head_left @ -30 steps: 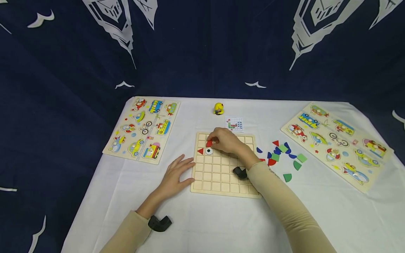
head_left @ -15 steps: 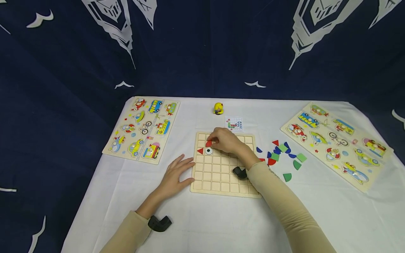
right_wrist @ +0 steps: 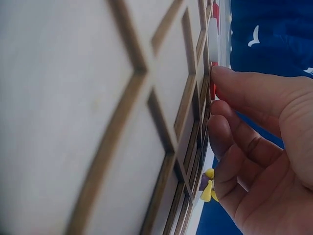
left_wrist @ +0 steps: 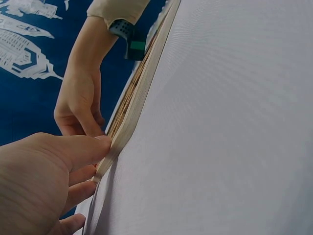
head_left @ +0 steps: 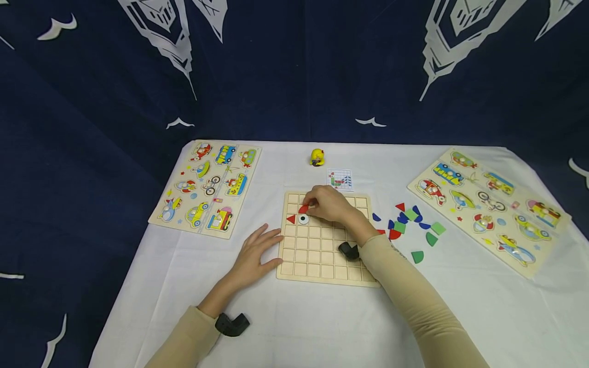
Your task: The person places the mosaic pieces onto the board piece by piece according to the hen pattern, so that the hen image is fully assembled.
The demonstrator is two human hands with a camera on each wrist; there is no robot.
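Observation:
A wooden grid board lies on the white table. My right hand is over its upper left part, thumb and fingertips pinching a red piece with a rounded edge. In the right wrist view the thumb presses against the red piece at the grid. Just below it sits a white piece with a black dot, and beside that a red triangle. Along the board's left edge rests my left hand, fingers spread; in the left wrist view its thumb touches the edge.
Several red, blue and green pieces lie right of the board, partly behind the right forearm. A printed pattern card and a yellow toy figure stand beyond it. Vehicle puzzle boards lie at left and right.
The red piece under my right fingertips has shifted slightly and shows more of its rounded edge. Both hands stay almost in place.

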